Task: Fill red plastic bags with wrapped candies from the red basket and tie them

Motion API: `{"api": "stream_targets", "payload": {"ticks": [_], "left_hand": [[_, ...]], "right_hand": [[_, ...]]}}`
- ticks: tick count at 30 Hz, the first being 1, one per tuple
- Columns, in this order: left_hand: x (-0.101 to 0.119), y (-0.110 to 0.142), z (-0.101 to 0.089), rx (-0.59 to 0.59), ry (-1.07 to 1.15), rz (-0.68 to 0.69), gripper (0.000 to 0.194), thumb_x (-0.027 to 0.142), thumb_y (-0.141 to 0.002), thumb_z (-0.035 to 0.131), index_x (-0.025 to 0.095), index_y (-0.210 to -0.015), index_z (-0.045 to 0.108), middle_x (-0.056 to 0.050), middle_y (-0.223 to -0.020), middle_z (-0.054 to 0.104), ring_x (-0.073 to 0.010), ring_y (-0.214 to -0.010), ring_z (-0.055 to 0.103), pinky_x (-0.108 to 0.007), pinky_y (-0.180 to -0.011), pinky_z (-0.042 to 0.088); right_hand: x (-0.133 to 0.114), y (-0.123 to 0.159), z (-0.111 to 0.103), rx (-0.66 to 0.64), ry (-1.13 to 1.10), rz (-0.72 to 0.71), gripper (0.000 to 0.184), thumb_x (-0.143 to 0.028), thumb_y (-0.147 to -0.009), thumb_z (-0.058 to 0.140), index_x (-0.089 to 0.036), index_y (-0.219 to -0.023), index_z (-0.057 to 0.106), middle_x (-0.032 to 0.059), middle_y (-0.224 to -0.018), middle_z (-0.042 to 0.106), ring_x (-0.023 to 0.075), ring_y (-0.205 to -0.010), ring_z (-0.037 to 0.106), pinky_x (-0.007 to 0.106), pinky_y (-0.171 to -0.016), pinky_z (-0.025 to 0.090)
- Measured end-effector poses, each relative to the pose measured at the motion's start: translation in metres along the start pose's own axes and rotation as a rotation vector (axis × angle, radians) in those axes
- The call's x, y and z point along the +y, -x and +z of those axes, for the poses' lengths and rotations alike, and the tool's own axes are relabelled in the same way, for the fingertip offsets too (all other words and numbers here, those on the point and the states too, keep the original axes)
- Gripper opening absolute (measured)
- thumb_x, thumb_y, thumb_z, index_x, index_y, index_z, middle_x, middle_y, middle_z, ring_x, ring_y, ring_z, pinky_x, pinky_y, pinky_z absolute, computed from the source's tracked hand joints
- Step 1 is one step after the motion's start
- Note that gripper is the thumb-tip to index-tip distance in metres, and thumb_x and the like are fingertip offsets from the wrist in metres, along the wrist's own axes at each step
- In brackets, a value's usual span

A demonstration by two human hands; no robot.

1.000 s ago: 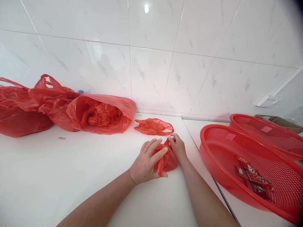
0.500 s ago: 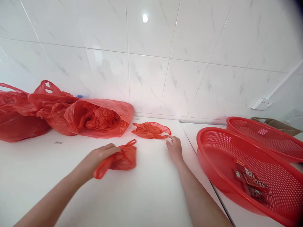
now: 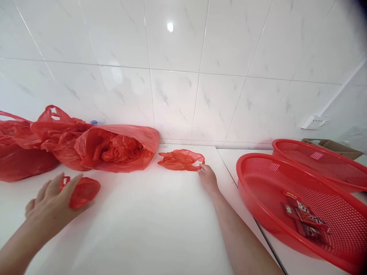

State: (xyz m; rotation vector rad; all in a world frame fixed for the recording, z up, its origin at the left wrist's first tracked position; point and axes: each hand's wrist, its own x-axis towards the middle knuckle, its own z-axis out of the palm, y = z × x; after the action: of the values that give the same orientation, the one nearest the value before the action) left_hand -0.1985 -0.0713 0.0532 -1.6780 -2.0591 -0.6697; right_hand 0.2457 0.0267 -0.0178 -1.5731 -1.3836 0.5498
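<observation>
On the left, my left hand (image 3: 53,202) has its fingers spread and its thumb stretched out. A small red plastic bag (image 3: 85,192) lies between the thumb and forefinger, not gripped; whether it touches the table is hard to tell. My right hand (image 3: 208,178) pinches the handle loop of a crumpled red plastic bag (image 3: 180,160) that lies flat near the wall. Left of that bag, a large red plastic bag (image 3: 143,137) lies on its side, its mouth facing me and crumpled red plastic (image 3: 122,149) inside.
More full red bags (image 3: 28,160) stand against the tiled wall at the left. At the right is a red plastic basket (image 3: 263,194) holding several small packets (image 3: 306,219). A second red basket (image 3: 315,156) and a cardboard box (image 3: 335,148) are behind it. The white table (image 3: 149,229) has a seam at the right.
My left hand has moved left with the small red bag and its fingers have opened from around it. My right hand has closed on the flat bag's handle.
</observation>
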Motion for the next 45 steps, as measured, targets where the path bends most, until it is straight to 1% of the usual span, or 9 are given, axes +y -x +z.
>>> {"api": "stream_targets", "payload": {"ticks": [4, 10, 17, 22, 27, 34, 39, 42, 45], "left_hand": [[0.072, 0.002, 0.001, 0.275, 0.292, 0.247, 0.039, 0.039, -0.078, 0.054, 0.024, -0.114, 0.054, -0.01, -0.137, 0.041, -0.0298, -0.123, 0.041, -0.049, -0.098, 0.036], [0.167, -0.001, 0.049, -0.302, 0.801, 0.478, 0.027, 0.031, -0.083, 0.049, 0.027, -0.107, 0.06, -0.005, -0.128, 0.049, -0.0221, -0.112, 0.051, -0.027, -0.069, 0.05], [0.248, 0.007, 0.095, -0.364, 0.789, 0.314, 0.058, 0.033, -0.078, 0.055, 0.022, -0.133, 0.041, -0.012, -0.141, 0.037, -0.0304, -0.127, 0.035, -0.045, -0.099, 0.034], [0.248, 0.007, 0.096, -0.396, 0.653, 0.213, 0.063, 0.03, -0.073, 0.057, 0.024, -0.134, 0.041, -0.012, -0.114, 0.056, -0.0304, -0.104, 0.051, -0.04, -0.081, 0.041], [0.231, 0.004, 0.094, -0.403, 0.925, 0.041, 0.029, 0.012, -0.068, 0.047, 0.024, -0.088, 0.066, -0.003, -0.084, 0.064, -0.0208, -0.079, 0.056, -0.032, -0.072, 0.04], [0.218, -0.002, 0.083, -0.117, 1.262, -0.26, 0.015, 0.029, -0.078, 0.047, 0.021, -0.081, 0.059, 0.0, -0.075, 0.059, -0.0166, -0.073, 0.054, -0.027, -0.069, 0.042], [0.223, 0.0, 0.079, -0.222, 1.47, -0.304, 0.02, 0.038, -0.08, 0.048, 0.02, -0.086, 0.056, -0.002, -0.078, 0.06, -0.0155, -0.068, 0.057, -0.026, -0.061, 0.045], [0.231, 0.004, 0.075, -0.269, 1.603, -0.234, 0.023, 0.04, -0.08, 0.051, 0.019, -0.087, 0.057, -0.004, -0.089, 0.061, -0.0171, -0.082, 0.058, -0.028, -0.07, 0.048], [0.238, 0.006, 0.069, -0.411, 1.835, -0.226, 0.02, 0.038, -0.078, 0.056, 0.018, -0.079, 0.053, -0.003, -0.093, 0.059, -0.0171, -0.09, 0.057, -0.03, -0.079, 0.047]], "right_hand": [[-0.008, 0.008, -0.003, -0.029, -0.067, -0.014, 0.032, -0.032, -0.078, 0.047, -0.019, -0.102, 0.064, 0.004, -0.108, 0.063, 0.0167, -0.097, 0.058, 0.027, -0.084, 0.044], [-0.027, 0.024, -0.012, -0.234, -0.213, -0.057, 0.038, -0.048, -0.078, 0.047, -0.015, -0.067, 0.063, 0.0013, -0.073, 0.063, 0.0177, -0.079, 0.058, 0.027, -0.075, 0.043], [-0.025, 0.024, -0.008, -0.292, -0.141, -0.038, 0.041, -0.052, -0.073, 0.05, -0.019, -0.052, 0.037, -0.0045, -0.051, 0.037, 0.0092, -0.051, 0.036, 0.022, -0.05, 0.028], [-0.021, 0.02, -0.003, -0.07, 0.143, -0.005, 0.04, -0.049, -0.074, 0.046, -0.021, -0.051, 0.03, -0.0041, -0.049, 0.028, 0.0104, -0.048, 0.035, 0.023, -0.045, 0.017], [-0.017, 0.017, -0.008, 0.04, 0.37, -0.006, 0.04, -0.046, -0.077, 0.043, -0.021, -0.049, 0.03, -0.004, -0.047, 0.03, 0.0108, -0.045, 0.025, 0.025, -0.045, 0.017], [-0.01, 0.014, -0.024, 0.159, 0.569, 0.116, 0.028, -0.037, -0.08, 0.04, -0.022, -0.058, 0.048, 0.0017, -0.057, 0.051, 0.0157, -0.053, 0.044, 0.027, -0.052, 0.028], [-0.034, 0.025, -0.018, 0.465, 0.612, -0.257, 0.025, -0.035, -0.079, 0.049, -0.018, -0.095, 0.059, 0.014, -0.107, 0.054, 0.0288, -0.102, 0.048, 0.041, -0.083, 0.037], [-0.053, 0.036, -0.003, 0.286, 0.421, -0.511, 0.027, -0.027, -0.087, 0.037, -0.02, -0.1, 0.059, 0.0104, -0.11, 0.055, 0.0228, -0.105, 0.049, 0.037, -0.091, 0.037], [-0.063, 0.044, 0.015, 0.024, 0.182, -0.47, 0.031, -0.026, -0.088, 0.031, -0.021, -0.1, 0.06, 0.0069, -0.102, 0.061, 0.0187, -0.093, 0.056, 0.032, -0.084, 0.043]]}}
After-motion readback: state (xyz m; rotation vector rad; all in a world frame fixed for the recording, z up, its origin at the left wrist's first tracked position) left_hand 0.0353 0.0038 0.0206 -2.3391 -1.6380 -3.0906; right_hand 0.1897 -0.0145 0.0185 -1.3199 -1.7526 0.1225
